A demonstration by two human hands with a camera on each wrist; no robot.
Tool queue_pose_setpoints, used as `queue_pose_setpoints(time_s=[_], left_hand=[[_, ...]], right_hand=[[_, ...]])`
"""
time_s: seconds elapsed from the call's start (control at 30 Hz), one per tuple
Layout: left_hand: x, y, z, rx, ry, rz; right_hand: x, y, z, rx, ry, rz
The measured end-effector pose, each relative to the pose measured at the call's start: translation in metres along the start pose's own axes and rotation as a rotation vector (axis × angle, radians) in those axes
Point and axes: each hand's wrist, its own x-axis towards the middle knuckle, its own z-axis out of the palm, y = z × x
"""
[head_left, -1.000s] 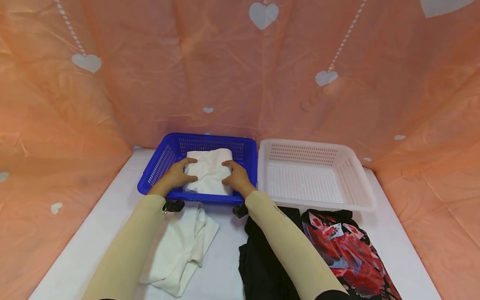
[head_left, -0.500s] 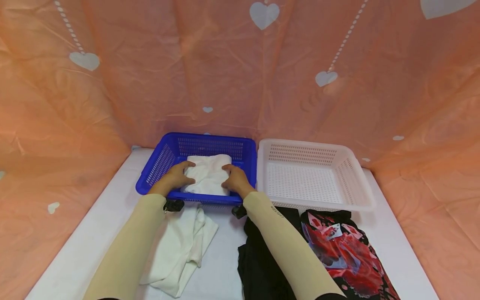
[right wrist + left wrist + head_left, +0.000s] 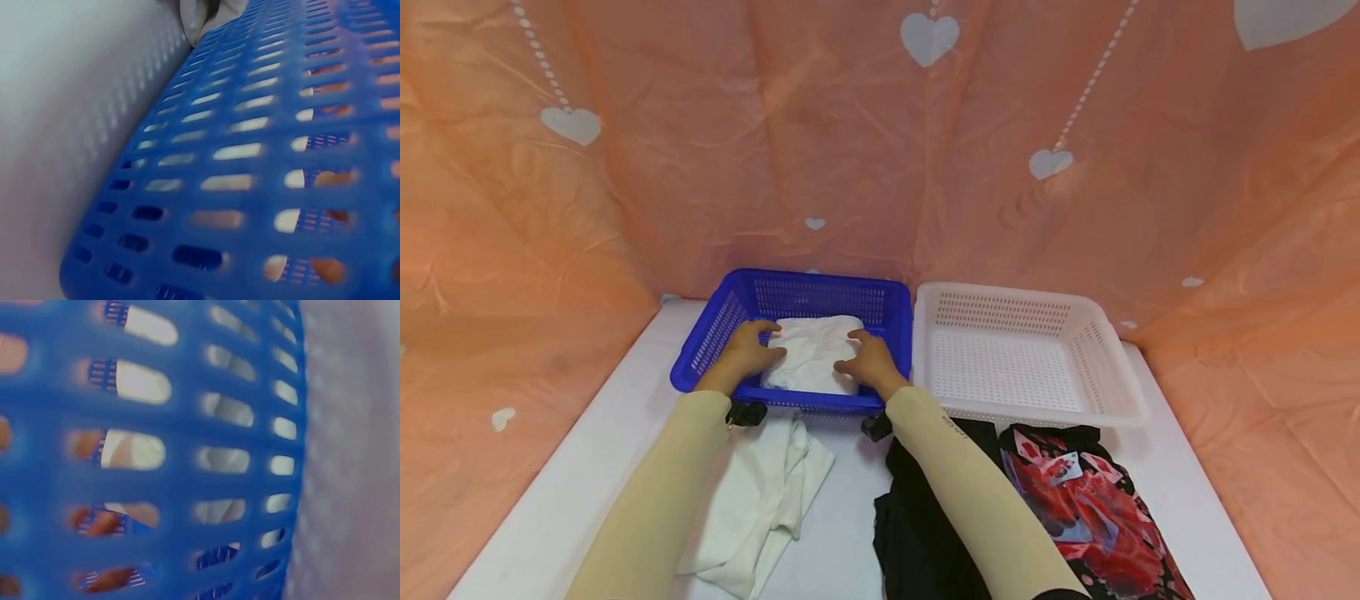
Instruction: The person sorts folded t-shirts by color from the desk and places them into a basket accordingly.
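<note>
A folded white garment [image 3: 814, 357] lies inside the blue plastic basket [image 3: 820, 402] at the table's back left. At its left edge is my left hand [image 3: 747, 354], thumb and fingers spread apart. My right hand [image 3: 874, 362] is in the same pose at the right edge, its thumb over the cloth. Whether the fingertips still touch the garment is hard to tell. Both wrist views are mostly filled by the slotted basket wall [image 3: 181, 419], with white cloth [image 3: 237, 152] and parts of fingers showing through the slots.
Right of the blue basket stands a white plastic basket [image 3: 1030, 414]. Nearer on the table [image 3: 842, 517] lie another white garment [image 3: 752, 500], a black garment [image 3: 917, 525] and a red-and-black patterned one [image 3: 1105, 517]. An orange curtain [image 3: 850, 125] hangs behind.
The white garment has settled lower and flatter in the blue basket. My hands have loosened at its sides, the left drawing slightly leftward. The view has tilted slightly.
</note>
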Motion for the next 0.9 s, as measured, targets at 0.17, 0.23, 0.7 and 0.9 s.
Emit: queue_pose_setpoints(time_s=[0.17, 0.23, 0.7, 0.9], left_hand=[[-0.006, 0.009, -0.002, -0.094, 0.155, 0.106], [-0.01, 0.012, -0.003, -0.135, 0.206, 0.136], [-0.084, 0.019, -0.012, -0.186, 0.291, 0.304], [-0.117, 0.01, -0.01, -0.152, 0.295, 0.342]], right_hand=[[-0.004, -0.002, -0.004, 0.051, 0.036, -0.027], [-0.006, -0.005, -0.006, 0.082, 0.047, -0.056], [-0.062, -0.021, -0.023, 0.264, -0.064, -0.258], [-0.092, -0.02, -0.023, 0.347, -0.057, -0.327]])
